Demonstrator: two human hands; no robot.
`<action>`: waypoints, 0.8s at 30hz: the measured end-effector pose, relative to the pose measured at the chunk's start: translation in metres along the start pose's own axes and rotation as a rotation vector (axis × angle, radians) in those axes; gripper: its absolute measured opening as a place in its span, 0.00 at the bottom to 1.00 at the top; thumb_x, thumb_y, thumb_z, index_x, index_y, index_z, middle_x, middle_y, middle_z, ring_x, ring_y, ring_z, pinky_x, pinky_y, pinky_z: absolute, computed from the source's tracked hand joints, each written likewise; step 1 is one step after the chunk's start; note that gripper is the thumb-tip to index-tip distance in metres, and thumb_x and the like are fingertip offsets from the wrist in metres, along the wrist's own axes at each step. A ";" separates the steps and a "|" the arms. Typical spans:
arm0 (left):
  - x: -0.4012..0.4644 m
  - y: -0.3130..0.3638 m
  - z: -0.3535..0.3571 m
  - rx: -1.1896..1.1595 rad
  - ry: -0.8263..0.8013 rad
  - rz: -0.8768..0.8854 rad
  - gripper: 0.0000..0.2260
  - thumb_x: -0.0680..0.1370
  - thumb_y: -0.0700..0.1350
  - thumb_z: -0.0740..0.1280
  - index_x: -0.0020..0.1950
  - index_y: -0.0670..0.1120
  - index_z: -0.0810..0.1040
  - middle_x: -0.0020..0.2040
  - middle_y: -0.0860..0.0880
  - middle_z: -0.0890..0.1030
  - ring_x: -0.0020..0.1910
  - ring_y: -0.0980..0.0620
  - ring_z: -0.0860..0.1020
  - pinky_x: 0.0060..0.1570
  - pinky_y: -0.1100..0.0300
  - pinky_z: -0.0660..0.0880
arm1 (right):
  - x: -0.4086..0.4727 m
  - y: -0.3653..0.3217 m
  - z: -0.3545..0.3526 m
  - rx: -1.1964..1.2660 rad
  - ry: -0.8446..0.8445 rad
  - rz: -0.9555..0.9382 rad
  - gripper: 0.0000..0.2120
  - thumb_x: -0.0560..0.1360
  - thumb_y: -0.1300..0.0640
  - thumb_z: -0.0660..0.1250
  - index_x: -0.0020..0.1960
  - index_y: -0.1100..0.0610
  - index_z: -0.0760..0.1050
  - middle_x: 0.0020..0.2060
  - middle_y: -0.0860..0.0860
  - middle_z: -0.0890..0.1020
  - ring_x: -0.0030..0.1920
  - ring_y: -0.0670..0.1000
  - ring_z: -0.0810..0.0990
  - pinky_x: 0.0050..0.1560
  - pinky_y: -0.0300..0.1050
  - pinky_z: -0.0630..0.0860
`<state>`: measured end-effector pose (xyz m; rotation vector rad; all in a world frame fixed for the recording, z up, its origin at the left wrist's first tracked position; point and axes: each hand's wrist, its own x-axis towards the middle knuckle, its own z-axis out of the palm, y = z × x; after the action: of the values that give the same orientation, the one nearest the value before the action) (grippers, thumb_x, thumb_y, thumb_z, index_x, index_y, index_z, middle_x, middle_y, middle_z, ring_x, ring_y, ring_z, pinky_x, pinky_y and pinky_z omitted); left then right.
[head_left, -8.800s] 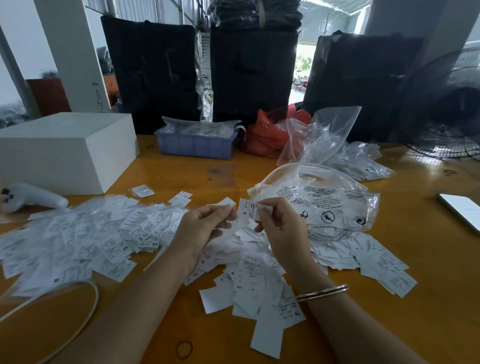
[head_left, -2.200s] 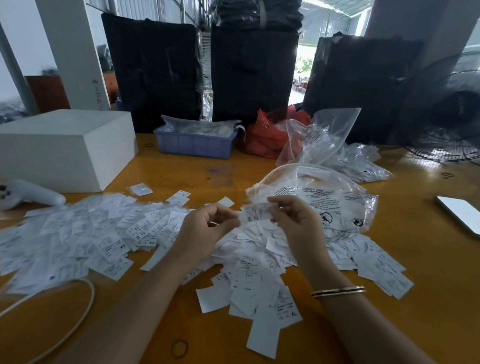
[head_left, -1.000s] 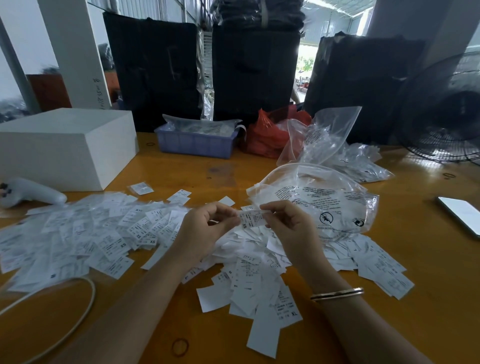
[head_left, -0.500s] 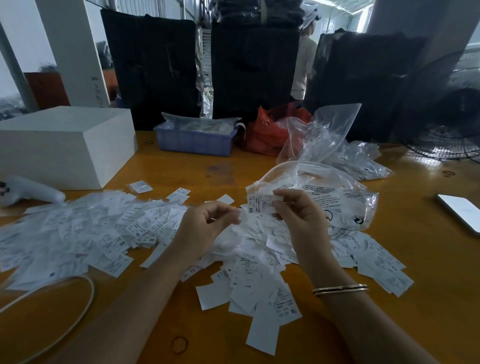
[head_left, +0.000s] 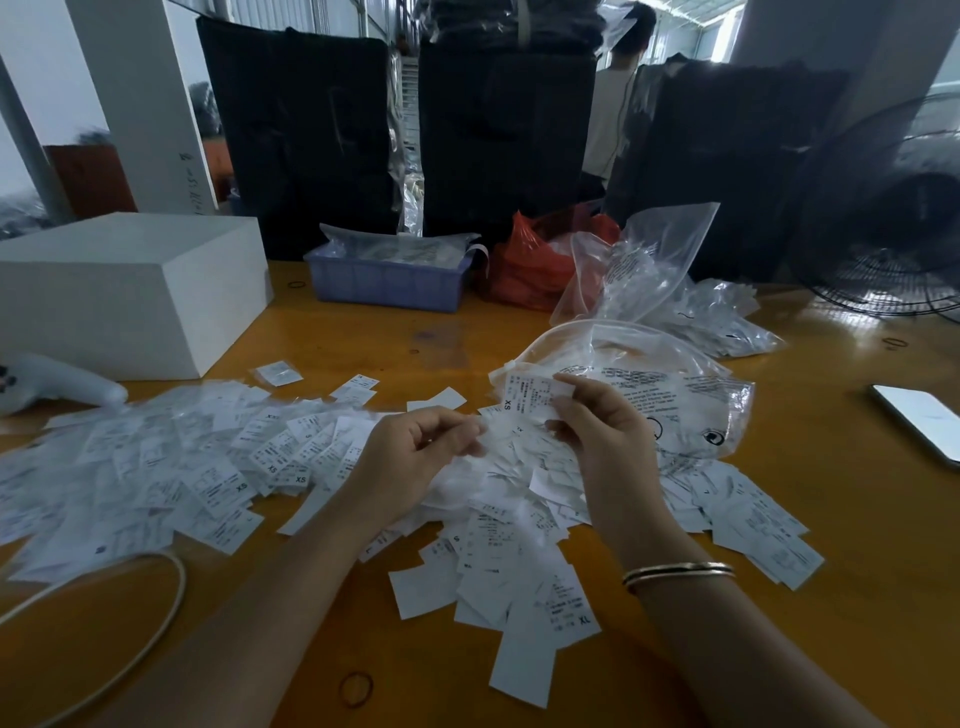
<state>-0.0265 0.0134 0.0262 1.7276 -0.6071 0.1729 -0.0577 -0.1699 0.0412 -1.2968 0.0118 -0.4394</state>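
My table (head_left: 878, 561) is glossy orange-brown wood, and its far right side catches pale reflections of daylight. Behind it stand three tall black wrapped bundles (head_left: 296, 130), side by side with narrow gaps between them. A white pillar (head_left: 140, 104) rises at my left with a reddish-brown cabinet (head_left: 88, 179) beside it, and another pale pillar (head_left: 841, 52) rises at my right. A black wire fan (head_left: 893, 223) stands by the table's far right corner. Daylight enters from the back, past corrugated metal sheeting (head_left: 291, 10), and a person (head_left: 615, 114) stands there.
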 end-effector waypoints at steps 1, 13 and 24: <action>0.000 0.000 0.000 0.003 -0.001 0.001 0.09 0.70 0.57 0.65 0.45 0.56 0.80 0.39 0.59 0.84 0.42 0.61 0.82 0.40 0.73 0.74 | 0.000 -0.001 -0.001 0.017 0.009 0.021 0.09 0.74 0.66 0.67 0.47 0.54 0.82 0.38 0.49 0.84 0.36 0.46 0.80 0.41 0.36 0.78; 0.003 -0.008 -0.002 0.102 0.025 0.008 0.07 0.77 0.42 0.67 0.41 0.53 0.80 0.37 0.61 0.83 0.37 0.65 0.79 0.38 0.74 0.72 | -0.004 -0.008 0.002 -0.269 -0.216 0.090 0.14 0.74 0.68 0.65 0.43 0.51 0.82 0.36 0.50 0.85 0.32 0.44 0.78 0.37 0.34 0.77; 0.003 -0.006 -0.002 0.094 0.044 -0.029 0.07 0.75 0.43 0.69 0.43 0.56 0.80 0.38 0.63 0.83 0.39 0.64 0.81 0.36 0.73 0.74 | -0.003 -0.004 0.000 -0.487 -0.286 -0.022 0.14 0.75 0.66 0.66 0.45 0.47 0.81 0.32 0.44 0.83 0.31 0.40 0.78 0.34 0.31 0.75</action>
<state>-0.0205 0.0151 0.0224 1.8177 -0.5485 0.2218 -0.0619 -0.1691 0.0443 -1.8322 -0.1442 -0.2726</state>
